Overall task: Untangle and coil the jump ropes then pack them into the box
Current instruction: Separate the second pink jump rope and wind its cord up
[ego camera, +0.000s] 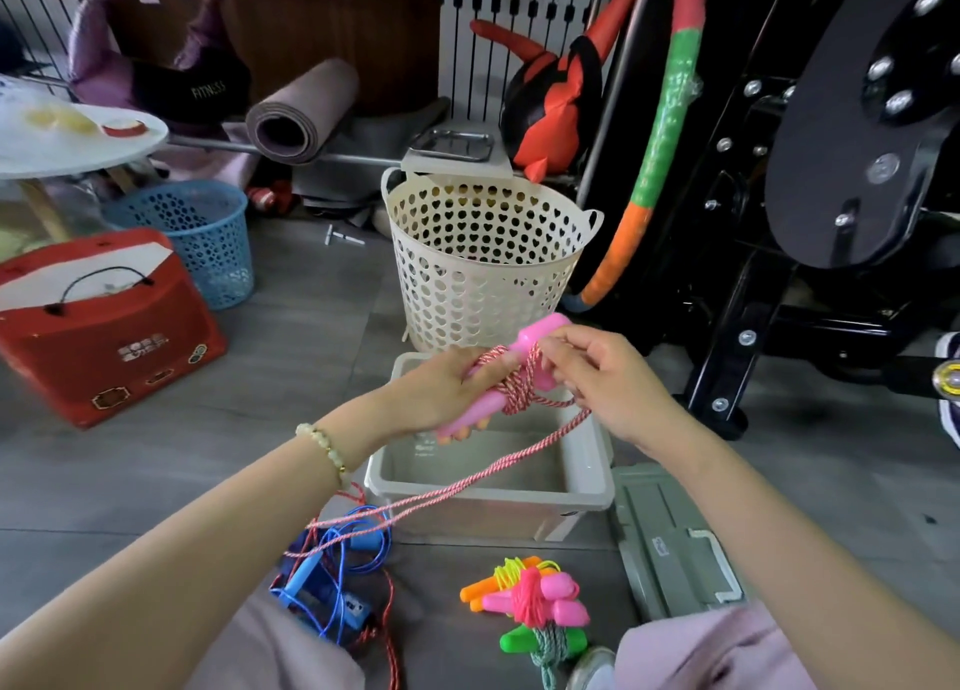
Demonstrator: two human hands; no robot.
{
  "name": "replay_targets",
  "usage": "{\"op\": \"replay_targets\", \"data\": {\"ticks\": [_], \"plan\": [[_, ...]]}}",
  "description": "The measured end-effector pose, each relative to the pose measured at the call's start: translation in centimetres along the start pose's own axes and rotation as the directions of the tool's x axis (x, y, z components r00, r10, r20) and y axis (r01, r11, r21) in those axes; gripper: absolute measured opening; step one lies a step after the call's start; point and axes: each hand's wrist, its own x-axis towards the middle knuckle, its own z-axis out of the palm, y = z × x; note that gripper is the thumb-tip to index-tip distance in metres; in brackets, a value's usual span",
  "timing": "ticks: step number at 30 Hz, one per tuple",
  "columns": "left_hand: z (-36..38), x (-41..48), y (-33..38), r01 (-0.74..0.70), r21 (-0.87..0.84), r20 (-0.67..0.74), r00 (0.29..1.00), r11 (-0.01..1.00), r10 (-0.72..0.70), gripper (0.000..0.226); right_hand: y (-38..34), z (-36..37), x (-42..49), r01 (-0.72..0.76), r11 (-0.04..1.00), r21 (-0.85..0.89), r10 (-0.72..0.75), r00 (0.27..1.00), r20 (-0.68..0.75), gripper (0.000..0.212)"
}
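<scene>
Above the open box (pixel 488 494) hangs a slack jump rope (pixel 519 453), basket (pixel 483 273) just behind, lid (pixel 670 538) just right.

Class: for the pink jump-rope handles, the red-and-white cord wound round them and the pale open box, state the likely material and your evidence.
Glossy pink moulded handles: probably hard plastic, smooth with soft highlights. Red-and-white twisted cord: looks like fibre, matte, with visible spiral strands; cotton or synthetic cannot be told. Pale grey open box: seemingly semi-translucent plastic, smooth moulded rim.

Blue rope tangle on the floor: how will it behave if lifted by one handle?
Probably floppy: the blue rope lies in loose, slack loops. Likely drags the red cord along, since the two look interlaced. Seemingly light: thin cord, small plastic handles.
</scene>
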Motion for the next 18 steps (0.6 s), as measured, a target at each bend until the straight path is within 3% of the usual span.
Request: {"op": "replay_targets", "data": {"ticks": [6,10,12,14,18], "plan": [[-0.4,-0.7,0.3,-0.040,0.204,0.062,0.998,0.978,0.028,0.044,0.2,1.4,0.0,0.084,0.986,-0.145,-0.080,0.996,0.032,0.023],[-0.3,-0.9,-0.2,0.003,0.268,0.035,0.999,0.963,-0.013,0.042,0.0,1.8,0.1,0.039,0.997,-0.064,-0.032,0.994,0.101,0.016],[-0.8,-1.0,-0.4,0.023,0.315,0.079,0.996,0.949,-0.051,0.040,0.0,1.3,0.2,0.085,0.983,-0.165,-0.062,0.988,0.138,0.009],[-1.2,-1.2,-0.7,0.043,0.334,0.138,0.986,0.942,-0.094,0.038,-0.1,0.8,0.4,0.134,0.953,-0.272,-0.070,0.970,0.234,0.017],[-1.3,-1.6,-1.0,0.054,0.301,0.227,0.965,0.952,-0.127,0.040,-0.3,0.4,0.3,0.297,0.830,-0.473,-0.147,0.933,0.328,0.009]]}}
